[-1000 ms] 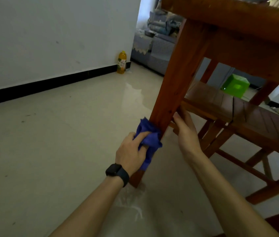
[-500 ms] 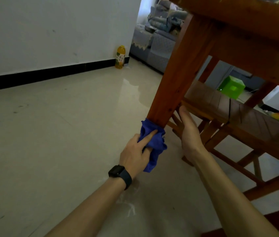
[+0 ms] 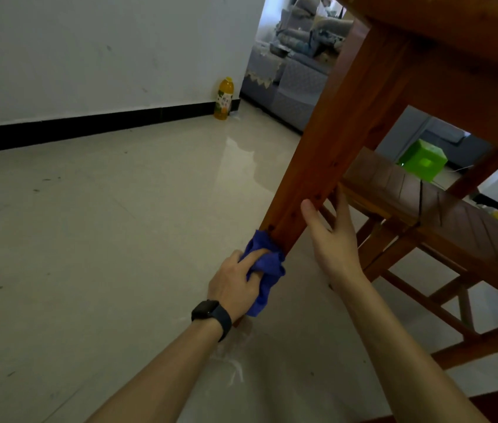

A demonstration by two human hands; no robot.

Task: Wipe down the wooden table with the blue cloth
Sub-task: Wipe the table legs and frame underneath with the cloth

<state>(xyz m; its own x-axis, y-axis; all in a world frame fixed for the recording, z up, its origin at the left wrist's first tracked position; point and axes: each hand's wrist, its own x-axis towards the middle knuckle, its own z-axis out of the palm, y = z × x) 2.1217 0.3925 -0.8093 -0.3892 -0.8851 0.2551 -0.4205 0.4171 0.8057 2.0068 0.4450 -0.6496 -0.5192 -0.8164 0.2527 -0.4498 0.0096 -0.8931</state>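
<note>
Blue cloth [image 3: 267, 270] now sits lower on the near leg [image 3: 327, 148] of the wooden table [image 3: 470, 71] than it did a second ago, when it was bunched against the wood higher above the foot. The left hand [image 3: 235, 282] has dragged it down the leg's left face, and its loose tail hangs close to the floor [image 3: 89, 239]. The left fingers [image 3: 257, 254] are curled into the fabric, pinching it and pressing it to the wood. A dark watch [image 3: 211, 314] on that wrist hides the foot of the leg.

The right hand [image 3: 331, 242] has hardly shifted. It stays at the right side of the same leg, just below where the lower shelf [image 3: 394, 184] joins it. Its thumb lies straight along the near edge and its straight fingers reach up behind, bracing rather than gripping.

This reads as a downstroke that is nearly finished. The short stretch by the foot is probably all that is left on this face. The leg's right and far faces, the shelf and the tabletop [image 3: 455, 13] overhead show no sign either way of wiping, so much of the job likely remains.

A yellow bottle [image 3: 224, 99] stands far off by the wall, and a green box [image 3: 423, 160] shows beyond the shelf.
</note>
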